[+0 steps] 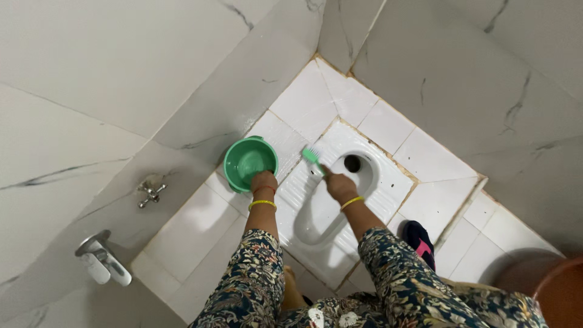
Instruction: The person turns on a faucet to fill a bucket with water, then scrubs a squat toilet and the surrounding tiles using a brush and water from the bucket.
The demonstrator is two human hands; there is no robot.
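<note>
Two hands are busy over a white squat toilet [328, 212] set into the floor. The right hand [340, 187] is closed tight around the handle of a green brush [313, 158]. The brush has white bristles, and they point down at the front part of the pan, close to the dark drain hole [352, 163]. The hand holds the handle low and slanted, so it looks like the bristles can press on the bumpy foot rest and the inside of the bowl.

The left hand [263, 182] is wrapped over the rim of a small green bucket [250, 161]. The bucket stands on the white floor tiles [194, 231] just beside the left edge of the toilet. It is upright, and I cannot tell if there is water in it. Kept that near, it is easy to reach.

Both wrists wear a yellow bangle [262, 204]. The arms come out of dark sleeves with a flower print.

One foot in a dark slipper with a pink strap [420, 243] stands on the tiles to the right of the pan, near a raised step.

On the grey marble wall at the left are a metal tap [150, 191] and, lower down, a shiny metal spout [100, 258]. A brown tub's edge [562, 291] peeks in at the bottom right corner.
</note>
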